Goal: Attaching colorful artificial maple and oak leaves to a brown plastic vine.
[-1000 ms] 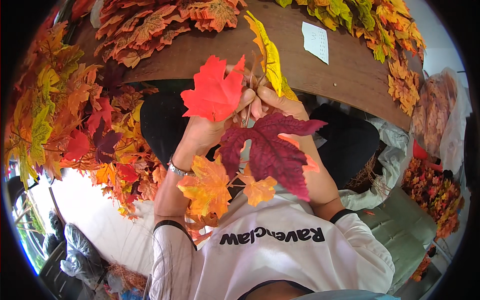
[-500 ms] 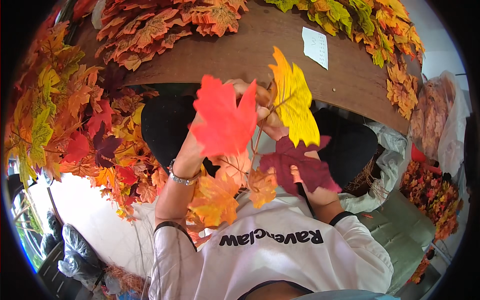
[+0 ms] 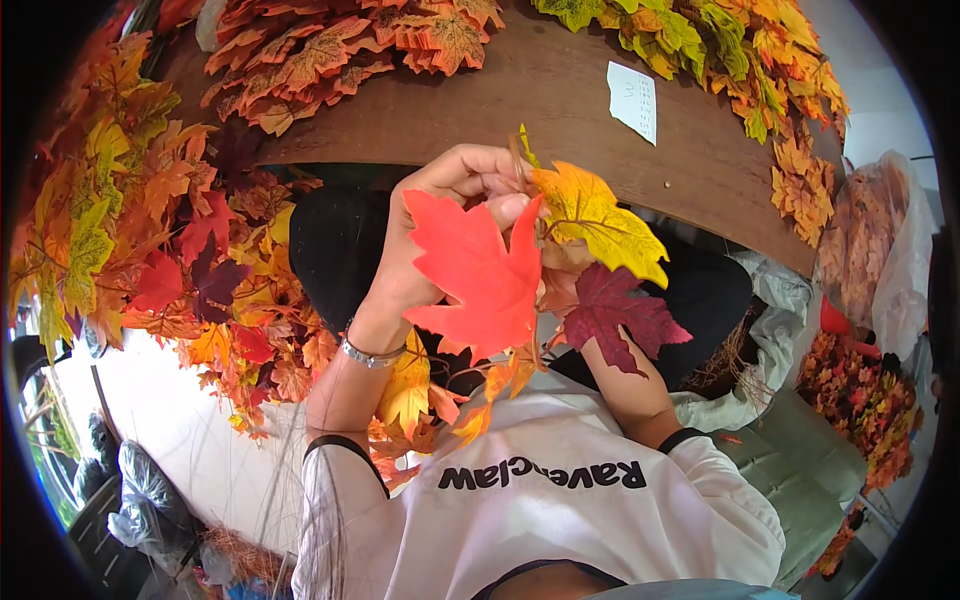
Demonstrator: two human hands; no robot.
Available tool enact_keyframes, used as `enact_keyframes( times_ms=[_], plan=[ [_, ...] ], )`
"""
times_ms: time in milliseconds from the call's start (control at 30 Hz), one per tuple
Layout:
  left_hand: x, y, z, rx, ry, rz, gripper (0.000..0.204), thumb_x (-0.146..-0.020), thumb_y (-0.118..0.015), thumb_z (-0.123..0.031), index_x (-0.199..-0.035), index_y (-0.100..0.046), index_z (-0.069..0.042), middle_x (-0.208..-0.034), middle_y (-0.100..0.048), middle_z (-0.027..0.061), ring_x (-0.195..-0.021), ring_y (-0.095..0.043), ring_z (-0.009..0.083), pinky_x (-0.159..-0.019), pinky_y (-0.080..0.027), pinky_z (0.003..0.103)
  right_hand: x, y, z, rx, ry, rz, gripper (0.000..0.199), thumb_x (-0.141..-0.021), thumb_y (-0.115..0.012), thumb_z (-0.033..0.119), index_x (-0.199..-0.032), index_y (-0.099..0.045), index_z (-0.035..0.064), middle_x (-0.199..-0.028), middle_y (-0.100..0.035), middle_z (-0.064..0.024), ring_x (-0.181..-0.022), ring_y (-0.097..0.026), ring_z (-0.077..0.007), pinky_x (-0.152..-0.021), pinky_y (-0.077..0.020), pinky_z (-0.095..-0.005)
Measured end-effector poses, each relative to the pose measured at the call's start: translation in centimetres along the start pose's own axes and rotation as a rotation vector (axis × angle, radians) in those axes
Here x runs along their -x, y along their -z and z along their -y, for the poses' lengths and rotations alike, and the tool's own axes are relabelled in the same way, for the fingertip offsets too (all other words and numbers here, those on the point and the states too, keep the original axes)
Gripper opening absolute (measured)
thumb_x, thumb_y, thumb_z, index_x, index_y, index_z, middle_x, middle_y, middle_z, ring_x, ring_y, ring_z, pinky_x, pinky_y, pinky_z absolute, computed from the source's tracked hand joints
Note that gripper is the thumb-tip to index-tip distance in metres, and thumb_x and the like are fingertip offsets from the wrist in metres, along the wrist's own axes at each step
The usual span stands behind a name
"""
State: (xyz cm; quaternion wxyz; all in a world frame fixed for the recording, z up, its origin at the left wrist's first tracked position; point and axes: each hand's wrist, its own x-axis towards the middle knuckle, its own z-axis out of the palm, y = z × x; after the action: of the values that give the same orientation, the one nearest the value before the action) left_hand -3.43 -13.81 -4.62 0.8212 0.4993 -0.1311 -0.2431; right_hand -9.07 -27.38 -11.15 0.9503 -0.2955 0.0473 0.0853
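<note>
In front of me my two hands hold an artificial maple-leaf garland. My left hand [image 3: 455,175], with a metal bracelet [image 3: 370,355] at its wrist, pinches the brown stem at its upper end. A small yellow-green leaf [image 3: 528,147] sticks up edge-on beside those fingertips. My right hand [image 3: 565,257] is closed on the stem close by, its fingers mostly behind a yellow leaf [image 3: 605,222]. A large red leaf [image 3: 475,275] covers part of my left hand. A maroon leaf [image 3: 622,315] lies over my right wrist. Orange-yellow leaves [image 3: 405,385] hang lower, above my lap.
Along the brown table [image 3: 560,110] lie orange leaf stacks [image 3: 320,55], green-yellow leaves [image 3: 690,40] and a white paper slip [image 3: 632,102]. Many finished-looking leaf strands [image 3: 150,250] hang at left. A plastic bag of leaves [image 3: 865,235] stands at right.
The yellow leaf has swung from upright to slanting down rightward. The red leaf and the maroon leaf have shifted right. My left hand shows more, its fingertips pinching higher on the stem.
</note>
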Motion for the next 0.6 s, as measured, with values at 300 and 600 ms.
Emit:
enact_keyframes(
  times_ms=[300,600],
  plan=[
    [0.6,-0.3,-0.9,0.414,0.124,0.024,0.018,-0.087,-0.052,-0.012,-0.098,-0.056,0.001,-0.084,-0.06,0.0062,-0.066,-0.057,0.0096,-0.064,-0.046,0.02,1.0,0.1,-0.9,0.014,0.027,0.008,0.036,-0.075,-0.065,0.005,-0.108,-0.05,0.0013,-0.094,-0.058,-0.0058,-0.079,-0.059,-0.0168,-0.071,-0.0492,-0.0299],
    [2.7,1.4,-0.9,0.203,0.259,-0.214,0.023,-0.086,-0.055,-0.018,-0.098,-0.059,0.001,-0.071,-0.059,0.002,-0.06,-0.054,0.0071,-0.055,-0.042,0.02,3.3,-0.3,-3.7,0.069,0.057,0.026,0.036,-0.075,-0.066,0.006,-0.107,-0.05,0.0014,-0.094,-0.058,-0.0054,-0.08,-0.059,-0.0164,-0.071,-0.0488,-0.0293]
  ],
)
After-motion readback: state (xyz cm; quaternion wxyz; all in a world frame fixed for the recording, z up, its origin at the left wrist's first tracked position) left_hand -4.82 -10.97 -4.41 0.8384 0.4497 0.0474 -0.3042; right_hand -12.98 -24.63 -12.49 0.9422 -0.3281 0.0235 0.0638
